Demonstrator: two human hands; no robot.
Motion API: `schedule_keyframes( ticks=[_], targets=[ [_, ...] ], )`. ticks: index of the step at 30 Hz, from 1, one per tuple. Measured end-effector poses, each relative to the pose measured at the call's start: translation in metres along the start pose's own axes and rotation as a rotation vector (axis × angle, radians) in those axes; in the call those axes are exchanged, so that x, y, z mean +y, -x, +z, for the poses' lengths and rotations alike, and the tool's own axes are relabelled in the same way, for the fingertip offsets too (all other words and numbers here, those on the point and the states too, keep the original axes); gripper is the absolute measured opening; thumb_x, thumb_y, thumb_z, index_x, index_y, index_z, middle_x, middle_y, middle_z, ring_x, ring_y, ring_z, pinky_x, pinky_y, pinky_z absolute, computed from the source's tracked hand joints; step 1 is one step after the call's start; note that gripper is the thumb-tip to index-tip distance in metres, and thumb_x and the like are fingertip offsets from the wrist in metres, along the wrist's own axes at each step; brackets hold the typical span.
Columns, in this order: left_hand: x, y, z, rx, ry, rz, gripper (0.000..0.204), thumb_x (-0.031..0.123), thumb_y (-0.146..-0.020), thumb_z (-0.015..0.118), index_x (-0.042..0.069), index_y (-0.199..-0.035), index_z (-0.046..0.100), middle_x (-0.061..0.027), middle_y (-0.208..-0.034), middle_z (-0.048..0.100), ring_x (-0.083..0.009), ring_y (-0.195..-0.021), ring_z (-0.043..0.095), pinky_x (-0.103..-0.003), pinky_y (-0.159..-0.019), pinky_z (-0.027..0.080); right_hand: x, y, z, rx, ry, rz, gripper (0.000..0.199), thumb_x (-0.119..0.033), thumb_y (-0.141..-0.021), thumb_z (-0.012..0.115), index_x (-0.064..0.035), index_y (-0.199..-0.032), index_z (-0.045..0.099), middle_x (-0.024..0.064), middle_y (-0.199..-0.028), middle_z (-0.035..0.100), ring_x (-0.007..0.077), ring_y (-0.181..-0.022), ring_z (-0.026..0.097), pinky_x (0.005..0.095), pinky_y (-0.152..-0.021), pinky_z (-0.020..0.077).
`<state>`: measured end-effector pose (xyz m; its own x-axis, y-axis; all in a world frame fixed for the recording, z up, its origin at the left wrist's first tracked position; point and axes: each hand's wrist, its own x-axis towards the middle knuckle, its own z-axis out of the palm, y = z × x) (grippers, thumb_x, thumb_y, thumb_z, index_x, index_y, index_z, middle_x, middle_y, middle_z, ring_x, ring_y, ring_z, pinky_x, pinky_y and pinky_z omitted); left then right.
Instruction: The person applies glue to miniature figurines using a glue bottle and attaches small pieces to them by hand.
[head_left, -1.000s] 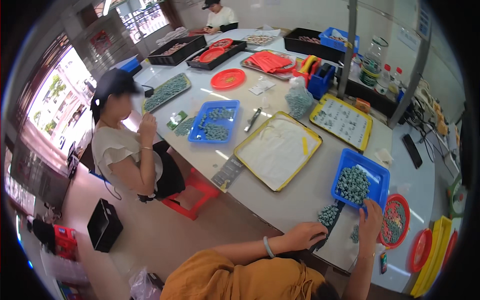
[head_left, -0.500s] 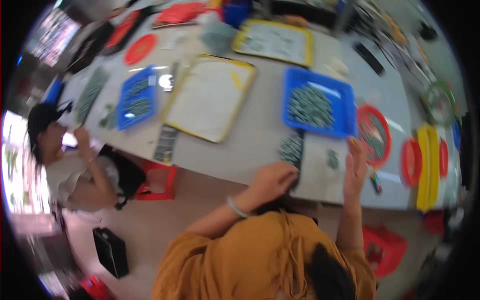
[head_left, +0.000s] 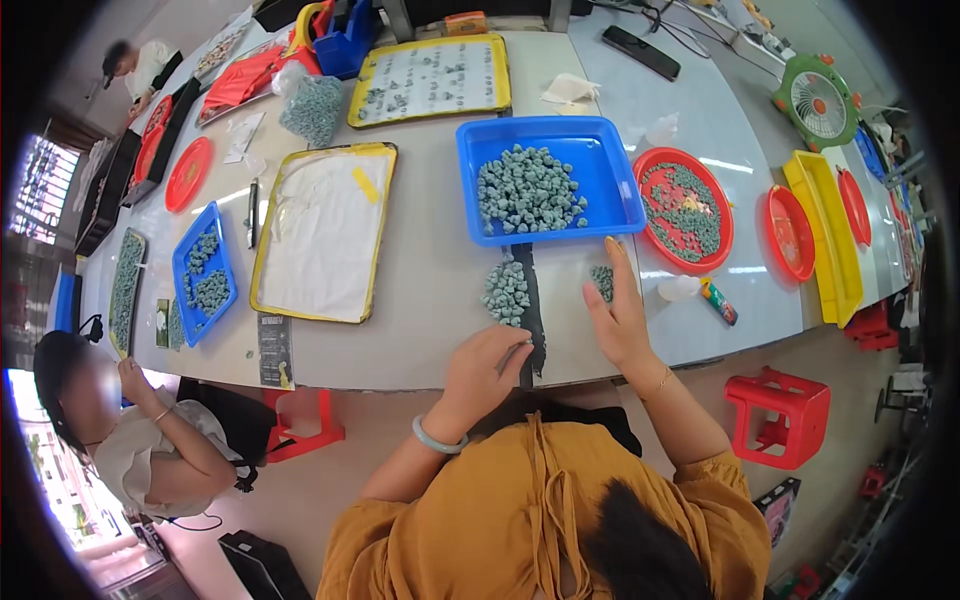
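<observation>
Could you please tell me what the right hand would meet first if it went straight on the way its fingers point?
Probably the blue tray, near its front right corner; depth is unclear, so the right hand might pass above the rim.

Behind the left fingers (head_left: 503, 343), a pale bangle (head_left: 424, 436); behind the right fingers (head_left: 621, 272), a thin bracelet (head_left: 664, 379). Farther back, a mustard top (head_left: 450, 500) with loose sleeves (head_left: 715, 484), thin ties (head_left: 554, 495), dark hair (head_left: 640, 550).
</observation>
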<state>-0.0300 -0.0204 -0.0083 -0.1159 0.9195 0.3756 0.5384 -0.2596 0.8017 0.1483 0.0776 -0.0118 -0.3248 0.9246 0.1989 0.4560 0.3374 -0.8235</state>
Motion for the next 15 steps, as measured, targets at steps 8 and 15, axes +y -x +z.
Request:
schedule_keyframes(
  ticks=[8, 15],
  targets=[
    [0.003, 0.004, -0.009, 0.010, -0.011, 0.009, 0.013, 0.005, -0.075, 0.065, 0.004, -0.087, 0.061, -0.0111, -0.081, 0.062, -0.0284, -0.071, 0.061, -0.033, -0.062, 0.049, -0.007, -0.004, 0.002, -0.093, 0.176, -0.177, 0.056, -0.012, -0.083, 0.056, 0.0022, -0.131, 0.032, 0.0207, -0.132, 0.038, 0.0349, -0.123, 0.035, 0.0388, -0.103, 0.0260],
    [0.001, 0.008, -0.006, -0.018, 0.083, 0.019, 0.013, 0.008, -0.078, 0.063, 0.003, -0.089, 0.060, -0.0113, -0.081, 0.061, -0.0296, -0.072, 0.059, -0.034, -0.062, 0.048, -0.017, -0.023, -0.015, -0.021, 0.359, -0.186, 0.044, -0.011, -0.080, 0.057, -0.0023, -0.121, 0.046, 0.0173, -0.116, 0.049, 0.0338, -0.108, 0.045, 0.0430, -0.093, 0.0324]
  ],
)
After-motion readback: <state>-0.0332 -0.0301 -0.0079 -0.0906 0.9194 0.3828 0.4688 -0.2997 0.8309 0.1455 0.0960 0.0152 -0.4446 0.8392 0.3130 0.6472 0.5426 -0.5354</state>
